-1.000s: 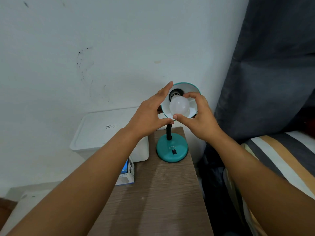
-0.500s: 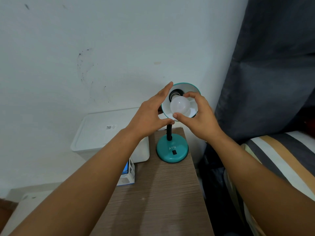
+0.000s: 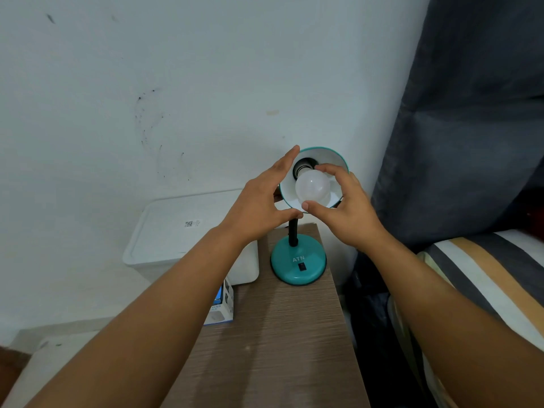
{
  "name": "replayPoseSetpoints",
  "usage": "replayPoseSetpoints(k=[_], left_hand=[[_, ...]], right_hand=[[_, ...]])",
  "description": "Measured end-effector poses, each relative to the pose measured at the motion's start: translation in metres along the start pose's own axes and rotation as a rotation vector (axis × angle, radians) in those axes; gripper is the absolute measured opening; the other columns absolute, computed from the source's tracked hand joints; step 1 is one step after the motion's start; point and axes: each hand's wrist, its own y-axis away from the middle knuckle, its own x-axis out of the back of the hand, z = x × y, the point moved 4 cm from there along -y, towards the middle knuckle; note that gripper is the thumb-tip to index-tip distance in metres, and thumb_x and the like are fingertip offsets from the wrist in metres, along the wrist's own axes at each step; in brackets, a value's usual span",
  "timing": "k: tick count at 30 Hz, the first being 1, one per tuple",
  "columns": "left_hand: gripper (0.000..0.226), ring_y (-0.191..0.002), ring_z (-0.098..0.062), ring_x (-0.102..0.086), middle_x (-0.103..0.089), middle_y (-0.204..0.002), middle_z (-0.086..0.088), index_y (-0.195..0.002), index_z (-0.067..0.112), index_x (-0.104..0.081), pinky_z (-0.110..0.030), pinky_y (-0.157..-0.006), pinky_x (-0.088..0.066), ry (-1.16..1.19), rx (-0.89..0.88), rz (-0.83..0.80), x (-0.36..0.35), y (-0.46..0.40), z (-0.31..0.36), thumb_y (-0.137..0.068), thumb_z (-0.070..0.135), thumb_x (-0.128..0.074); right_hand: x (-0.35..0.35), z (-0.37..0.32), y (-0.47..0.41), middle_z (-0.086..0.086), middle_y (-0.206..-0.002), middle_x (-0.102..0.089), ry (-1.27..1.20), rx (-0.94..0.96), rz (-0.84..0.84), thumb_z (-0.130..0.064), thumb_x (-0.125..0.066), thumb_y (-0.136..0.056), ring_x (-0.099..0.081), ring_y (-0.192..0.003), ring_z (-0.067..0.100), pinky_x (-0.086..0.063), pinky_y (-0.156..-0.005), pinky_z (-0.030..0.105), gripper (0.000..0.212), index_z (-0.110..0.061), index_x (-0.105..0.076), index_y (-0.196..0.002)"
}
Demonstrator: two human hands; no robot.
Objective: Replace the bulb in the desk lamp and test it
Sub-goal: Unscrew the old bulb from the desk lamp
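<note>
A teal desk lamp stands on its round base (image 3: 298, 264) at the far end of a wooden table (image 3: 279, 343), its shade (image 3: 334, 156) tipped toward me. A frosted white bulb (image 3: 312, 187) sits in the shade at the black socket (image 3: 303, 166), unlit. My right hand (image 3: 347, 210) grips the bulb with thumb below and fingers above. My left hand (image 3: 262, 201) cups the shade's left rim, thumb under it and fingers along the outside. A black rocker switch (image 3: 302, 267) sits on the base.
A blue and white bulb box (image 3: 222, 304) lies on the table's left side, partly hidden by my left forearm. A white lidded bin (image 3: 176, 231) stands left of the lamp against the wall. A dark curtain (image 3: 471, 113) and a striped pillow (image 3: 485, 275) are on the right.
My right hand's fingers have shifted slightly around the bulb. The left hand and the lamp have stayed in place.
</note>
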Motion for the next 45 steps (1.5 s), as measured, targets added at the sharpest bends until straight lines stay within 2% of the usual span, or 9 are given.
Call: replayPoseSetpoints(k=[3, 7, 10, 14, 19, 26, 33, 40, 45], left_hand=[[0.112, -0.123, -0.01, -0.058, -0.047, -0.15, 0.008, -0.156, 0.048, -0.017, -0.027, -0.101, -0.052, 0.011, 0.007, 0.005, -0.0001, 0.0007, -0.0007, -0.075, 0.016, -0.088], [0.108, -0.128, -0.01, -0.055, -0.043, -0.155, 0.011, -0.156, 0.048, -0.017, -0.025, -0.102, -0.05, 0.014, 0.001, 0.004, 0.0, 0.0002, 0.0, -0.078, 0.021, -0.086], [0.109, -0.125, -0.009, -0.056, -0.046, -0.152, 0.01, -0.156, 0.047, -0.017, -0.026, -0.102, -0.051, 0.014, 0.005, 0.003, -0.0003, -0.0004, 0.0004, -0.077, 0.02, -0.087], [0.112, -0.119, -0.009, -0.06, -0.049, -0.149, 0.009, -0.156, 0.048, -0.018, -0.028, -0.1, -0.053, 0.027, 0.011, -0.005, 0.001, 0.0005, -0.0009, -0.075, 0.015, -0.088], [0.109, -0.123, -0.008, -0.057, -0.047, -0.151, 0.009, -0.157, 0.046, -0.018, -0.025, -0.1, -0.051, 0.009, -0.001, 0.004, 0.0002, 0.0007, 0.0009, -0.077, 0.019, -0.087], [0.112, -0.117, -0.01, -0.061, -0.051, -0.146, 0.011, -0.155, 0.05, -0.017, -0.029, -0.099, -0.053, 0.026, 0.013, -0.001, 0.0005, 0.0005, -0.0006, -0.075, 0.016, -0.088], [0.109, -0.121, -0.01, -0.059, -0.049, -0.15, 0.011, -0.155, 0.05, -0.016, -0.032, -0.102, -0.052, 0.006, 0.009, 0.001, 0.0018, 0.0013, 0.0005, -0.078, 0.021, -0.087], [0.112, -0.114, -0.011, -0.063, -0.053, -0.143, 0.012, -0.155, 0.05, -0.017, -0.03, -0.099, -0.054, 0.032, 0.019, 0.0, 0.0024, 0.0017, -0.0019, -0.075, 0.016, -0.088], [0.11, -0.119, -0.012, -0.062, -0.049, -0.149, 0.013, -0.155, 0.051, -0.017, -0.03, -0.1, -0.053, 0.036, 0.021, 0.002, 0.0019, 0.0013, -0.0008, -0.076, 0.021, -0.088]], right_hand=[[-0.0001, -0.0009, 0.0006, -0.009, -0.135, -0.045, -0.001, 0.017, -0.041, -0.025, -0.079, -0.079, -0.039, -0.113, -0.007, -0.027, -0.087, 0.0, 0.067, -0.042, -0.045, -0.135], [-0.0012, -0.001, -0.0006, -0.015, -0.134, -0.043, 0.011, 0.007, -0.017, -0.035, -0.084, -0.073, -0.039, -0.118, 0.0, -0.031, -0.088, 0.008, 0.076, -0.038, -0.039, -0.135], [-0.0008, 0.0001, -0.0008, -0.014, -0.128, -0.047, 0.025, -0.02, 0.015, -0.038, -0.083, -0.073, -0.041, -0.113, 0.001, -0.031, -0.085, 0.011, 0.065, -0.041, -0.042, -0.124], [0.0005, -0.0022, 0.0011, -0.011, -0.135, -0.044, -0.029, 0.021, -0.053, -0.026, -0.076, -0.083, -0.038, -0.114, -0.01, -0.028, -0.09, 0.005, 0.062, -0.046, -0.044, -0.132], [-0.0004, -0.0014, 0.0025, -0.017, -0.138, -0.037, -0.022, 0.001, -0.034, -0.034, -0.08, -0.078, -0.038, -0.122, 0.0, -0.036, -0.099, 0.02, 0.077, -0.04, -0.033, -0.14], [-0.001, -0.0011, 0.0004, -0.008, -0.136, -0.045, -0.009, 0.013, -0.035, -0.03, -0.078, -0.081, -0.039, -0.119, -0.001, -0.029, -0.087, 0.004, 0.063, -0.043, -0.046, -0.133], [-0.0017, -0.002, -0.0003, -0.016, -0.136, -0.039, 0.0, -0.004, -0.04, -0.039, -0.082, -0.075, -0.039, -0.121, 0.001, -0.037, -0.096, 0.019, 0.076, -0.04, -0.035, -0.135], [-0.0013, -0.003, 0.0005, -0.007, -0.136, -0.038, -0.065, 0.006, -0.128, -0.022, -0.072, -0.087, -0.036, -0.121, 0.004, -0.039, -0.094, 0.014, 0.063, -0.049, -0.042, -0.135], [-0.0015, -0.0031, -0.001, -0.012, -0.138, -0.041, -0.019, 0.032, -0.081, -0.034, -0.08, -0.078, -0.039, -0.123, 0.004, -0.035, -0.094, 0.015, 0.072, -0.044, -0.036, -0.134]])
